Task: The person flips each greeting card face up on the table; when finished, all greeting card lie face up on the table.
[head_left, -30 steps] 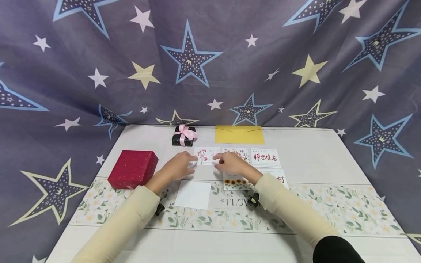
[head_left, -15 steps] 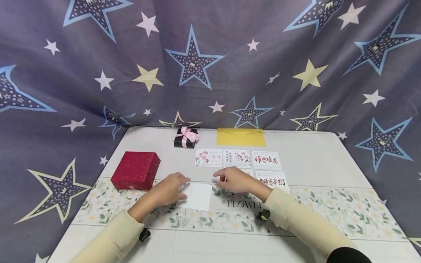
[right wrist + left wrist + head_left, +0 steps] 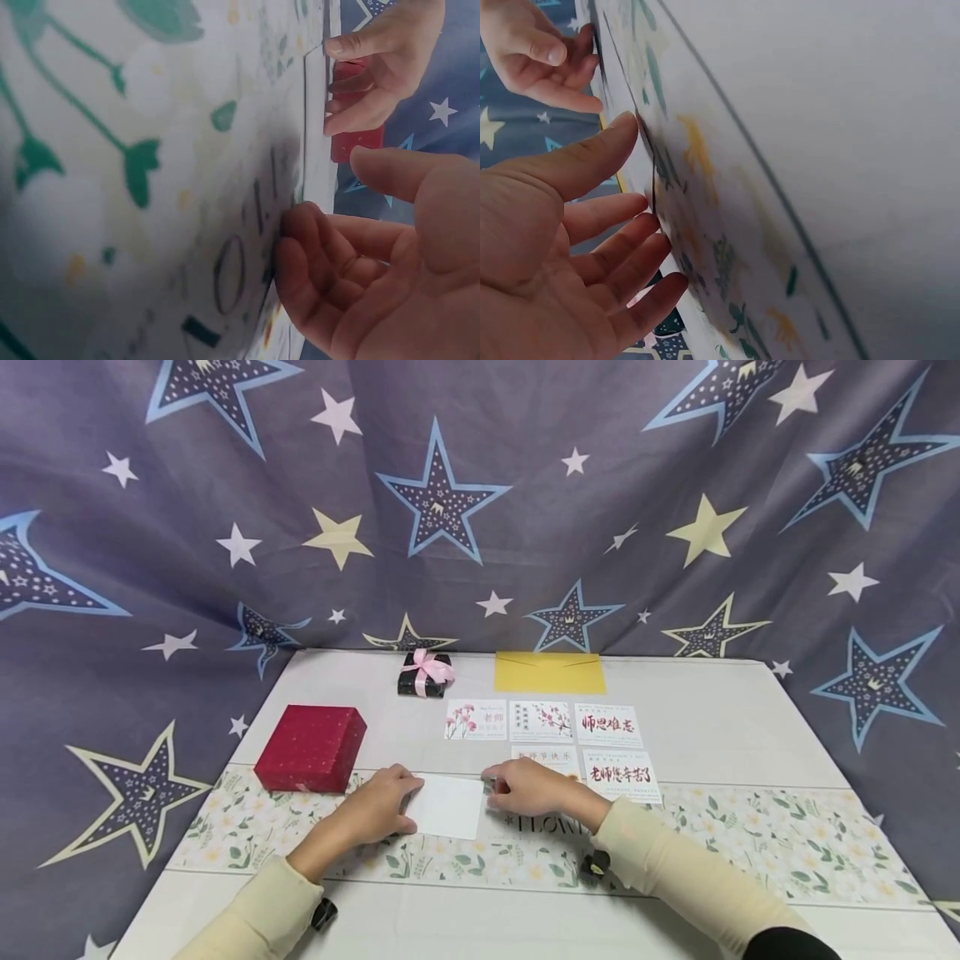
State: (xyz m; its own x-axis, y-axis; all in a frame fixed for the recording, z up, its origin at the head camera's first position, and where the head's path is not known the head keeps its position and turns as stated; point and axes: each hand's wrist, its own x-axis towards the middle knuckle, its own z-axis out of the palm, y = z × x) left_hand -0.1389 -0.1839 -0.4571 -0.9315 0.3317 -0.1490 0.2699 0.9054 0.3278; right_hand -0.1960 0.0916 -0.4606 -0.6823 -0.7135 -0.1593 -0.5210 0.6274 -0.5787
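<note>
A blank white card (image 3: 448,807) lies flat at the table's middle, on the floral band. My left hand (image 3: 377,804) is at its left edge, thumb near the front corner and fingers farther back. In the left wrist view, the left hand's fingers (image 3: 641,255) are spread and gently bent, thumb apart. My right hand (image 3: 534,789) is beside the card's right edge. Its fingers (image 3: 304,281) curl loosely against the table with the thumb raised away, as the right wrist view shows. I see no pinch on the card by either hand.
Several printed cards (image 3: 606,727) lie in two rows behind and beside the right hand, one partly covered by it. A yellow envelope (image 3: 549,674) and a black gift box (image 3: 423,675) with pink ribbon are at the back. A red box (image 3: 310,749) stands left. Star-patterned cloth (image 3: 480,527) hangs behind.
Both hands have come back toward the front from a printed card with pink flowers. They have closed in on the blank card's two sides. The printed cards stay in their places.
</note>
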